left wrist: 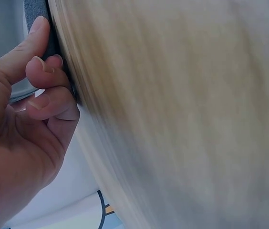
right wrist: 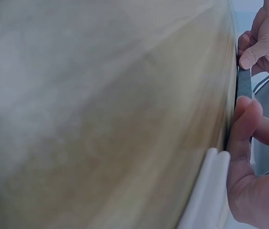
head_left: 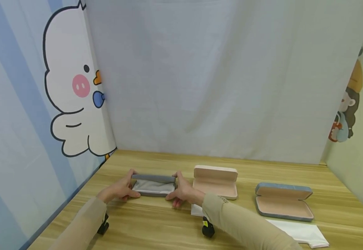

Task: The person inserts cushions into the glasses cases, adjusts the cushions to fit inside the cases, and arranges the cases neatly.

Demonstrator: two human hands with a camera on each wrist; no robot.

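A grey glasses case (head_left: 154, 178) stands with its lid raised on the table, left of centre in the head view. Light grey cloth (head_left: 153, 186) lies inside it. My left hand (head_left: 122, 187) grips the left end, thumb on the front edge and index finger back by the lid. At the other end my right hand (head_left: 184, 190) holds the case the same way. In the left wrist view the thumb (left wrist: 34, 40) presses the dark front wall. The right wrist view shows both hands along the case's front side (right wrist: 244, 83).
To the right stands an open pale pink glasses case (head_left: 215, 187), a white cloth (head_left: 196, 210) partly behind my right forearm. Farther right lies an open blue glasses case (head_left: 284, 201) with a folded white cloth (head_left: 303, 232) before it. A white curtain (head_left: 216, 80) hangs behind the wooden table (head_left: 150, 225).
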